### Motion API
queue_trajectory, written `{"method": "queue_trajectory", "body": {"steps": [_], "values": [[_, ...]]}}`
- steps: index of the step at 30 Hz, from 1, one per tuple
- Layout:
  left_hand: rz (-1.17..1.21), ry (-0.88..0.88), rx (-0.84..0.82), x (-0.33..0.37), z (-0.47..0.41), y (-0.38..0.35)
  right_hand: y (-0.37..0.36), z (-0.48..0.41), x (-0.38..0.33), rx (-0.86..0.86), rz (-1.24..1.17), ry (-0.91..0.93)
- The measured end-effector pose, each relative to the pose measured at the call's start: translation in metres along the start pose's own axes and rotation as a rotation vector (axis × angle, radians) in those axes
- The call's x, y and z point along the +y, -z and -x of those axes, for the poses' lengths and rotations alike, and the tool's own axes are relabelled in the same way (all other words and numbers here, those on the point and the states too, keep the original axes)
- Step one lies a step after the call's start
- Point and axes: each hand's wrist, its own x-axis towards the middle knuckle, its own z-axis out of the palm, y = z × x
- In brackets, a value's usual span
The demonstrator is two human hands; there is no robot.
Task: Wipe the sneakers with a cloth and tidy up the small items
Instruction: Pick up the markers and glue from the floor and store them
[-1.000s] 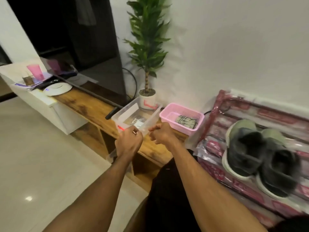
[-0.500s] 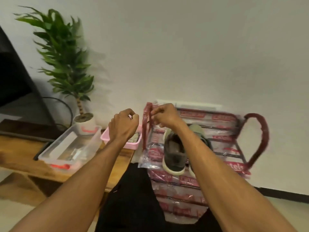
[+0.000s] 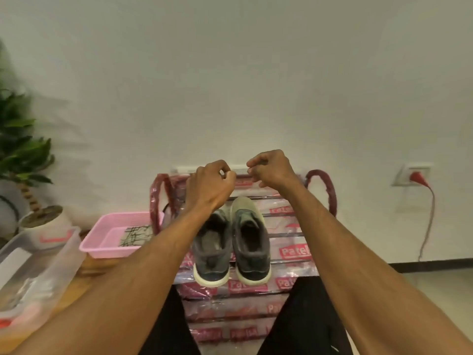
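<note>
Two dark grey sneakers with pale soles, the left sneaker [image 3: 212, 249] and the right sneaker [image 3: 252, 242], stand side by side on a plastic-wrapped rack [image 3: 291, 252] with red labels, heels toward me. Raised above their toes, my left hand [image 3: 210, 185] and my right hand [image 3: 271, 170] hover close together with fingers curled in; I see nothing in either. A dark checked cloth [image 3: 134, 235] lies in a pink basket [image 3: 102, 242] to the left of the rack.
A clear plastic box [image 3: 38, 265] sits on the wooden bench [image 3: 92, 267] at the left, beside a potted plant [image 3: 41, 219]. Red padded handles [image 3: 327, 190] rise at the rack's sides. A red plug [image 3: 416, 176] and cord hang from the wall socket at the right.
My view has swung right from the bench and clear box to face the rack. Both hands have moved from over the box to above the sneakers, still curled.
</note>
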Motion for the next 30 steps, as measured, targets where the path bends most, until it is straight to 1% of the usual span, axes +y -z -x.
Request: {"method": "queue_trajectory", "body": {"steps": [7,13,18,22,30], "values": [[0.079,-0.105,-0.114,0.054,0.001,-0.059,0.074,0.005,0.046,0.134,0.053,-0.09],[0.141,-0.235,-0.222,0.101,0.013,-0.109,0.132,0.022,0.089,0.272,0.018,-0.18],[0.173,-0.294,-0.346,0.13,0.025,-0.145,0.161,0.036,0.129,0.399,0.035,-0.266],[0.222,-0.295,-0.444,0.148,0.034,-0.171,0.174,0.056,0.159,0.455,0.054,-0.345],[0.26,-0.332,-0.783,0.176,0.069,-0.218,0.186,0.119,0.206,0.6,0.032,-0.61]]}}
